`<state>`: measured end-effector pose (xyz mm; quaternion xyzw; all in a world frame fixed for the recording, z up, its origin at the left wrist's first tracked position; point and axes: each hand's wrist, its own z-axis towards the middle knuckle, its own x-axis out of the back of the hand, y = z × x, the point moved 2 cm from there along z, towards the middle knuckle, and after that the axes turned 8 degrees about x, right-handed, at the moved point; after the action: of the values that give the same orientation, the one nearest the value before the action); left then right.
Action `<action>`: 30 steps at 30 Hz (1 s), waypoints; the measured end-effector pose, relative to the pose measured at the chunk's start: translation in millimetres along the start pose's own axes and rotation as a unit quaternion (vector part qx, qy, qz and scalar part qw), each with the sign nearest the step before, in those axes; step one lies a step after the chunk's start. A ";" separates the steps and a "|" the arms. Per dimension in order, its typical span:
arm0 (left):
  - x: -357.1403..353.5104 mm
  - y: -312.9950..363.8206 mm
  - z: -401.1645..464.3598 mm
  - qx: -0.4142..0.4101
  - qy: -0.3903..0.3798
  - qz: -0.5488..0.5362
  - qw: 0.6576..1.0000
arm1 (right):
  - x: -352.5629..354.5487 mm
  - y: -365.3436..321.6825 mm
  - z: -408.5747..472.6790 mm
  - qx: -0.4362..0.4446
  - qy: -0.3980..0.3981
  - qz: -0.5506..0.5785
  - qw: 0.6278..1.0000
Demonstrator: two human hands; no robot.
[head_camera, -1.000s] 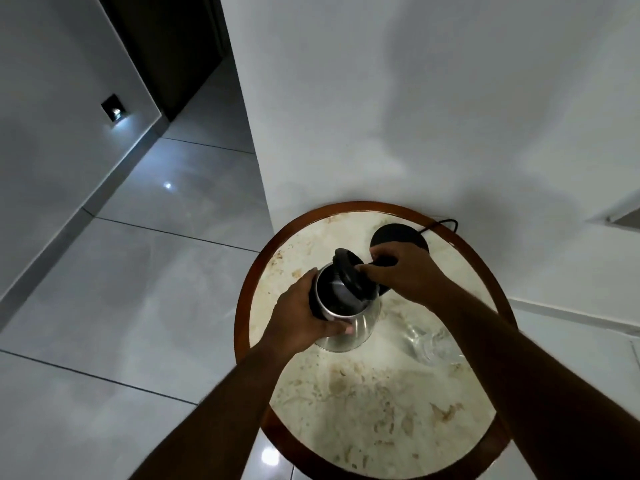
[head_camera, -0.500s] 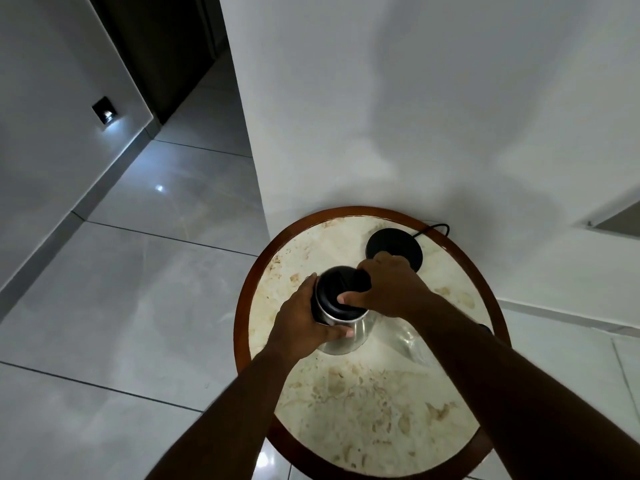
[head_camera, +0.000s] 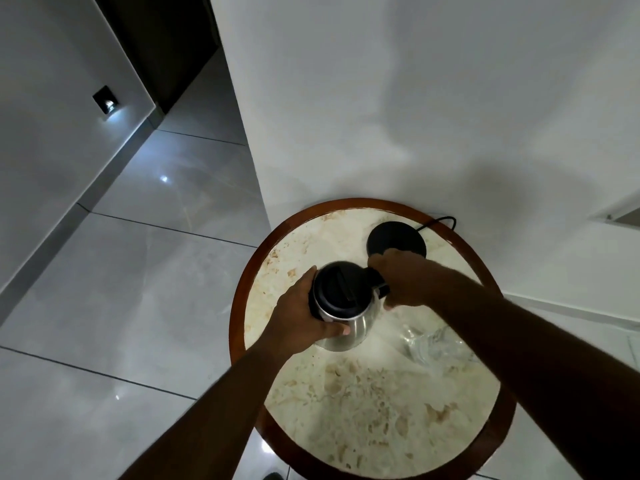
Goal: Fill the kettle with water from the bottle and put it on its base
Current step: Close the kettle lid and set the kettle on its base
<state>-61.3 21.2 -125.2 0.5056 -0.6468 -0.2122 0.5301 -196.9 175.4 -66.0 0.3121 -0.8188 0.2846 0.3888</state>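
Now the steel kettle [head_camera: 341,308], likely heavy with water, is steadied by the left hand [head_camera: 304,315]; its handle is gripped by the right hand [head_camera: 405,280], the base [head_camera: 394,237] lying at one o'clock.

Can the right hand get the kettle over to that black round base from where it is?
Probably yes. The right hand grips the kettle by its handle, and the base sits bare just beyond it on the table. Nothing stands between them; the bottle lies off to the side.
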 end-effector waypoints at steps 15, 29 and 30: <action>-10.8 122.7 51.4 -0.131 -0.006 0.082 0.988 | 36.3 88.7 -61.3 -0.062 0.261 0.040 0.963; -52.0 153.1 154.4 -0.181 0.014 0.085 0.980 | 16.0 166.1 -27.2 -0.147 0.361 0.112 0.914; -53.2 148.6 154.8 -0.176 0.013 0.088 0.980 | 11.3 164.9 -24.8 -0.143 0.360 0.117 0.914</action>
<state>-268.2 86.7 -83.7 0.3478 -0.6343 -0.2685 0.6361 -311.9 295.7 -80.3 0.0315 -0.6860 0.3010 0.6616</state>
